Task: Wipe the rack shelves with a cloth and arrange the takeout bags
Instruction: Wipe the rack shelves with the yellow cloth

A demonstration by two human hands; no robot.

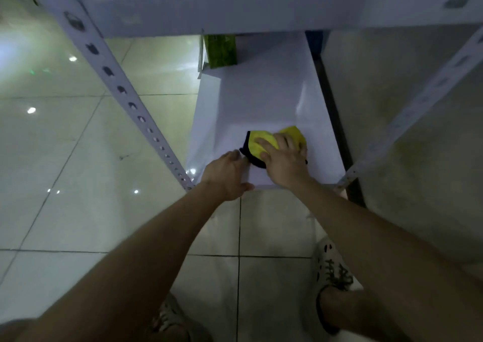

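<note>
Head view, looking straight down. Your right hand (283,158) is flat on the yellow cloth (294,134). The fingers are spread and straight and the palm presses down, so you're not pinching it. The cloth sits on the lower shelf (261,101), close to its front edge and a little right of its middle. It's bunched up, with a dark hem poking out on the side nearest your other hand.

Your left hand (227,174) is at the front left corner of the lower shelf. Its fingers lie close together on the shelf top, just beside the cloth's dark hem. The thumb runs along the shelf's front lip. It looks like a brace rather than a tight hold, and it has nothing in it.

At the far end of the lower shelf, on the left side, a green package (222,51) stands upright. It's too blurred to say whether it's a bag. The upper shelf (261,9) hangs over that far end and hides part of the package.

A slotted post (125,98) comes down to the lower shelf's front left corner, and a second post (418,106) reaches its front right corner. The glossy tiled floor (78,158) lies left of and in front of the lower shelf. On the tiles in front of the shelf is your patterned shoe (332,271).
</note>
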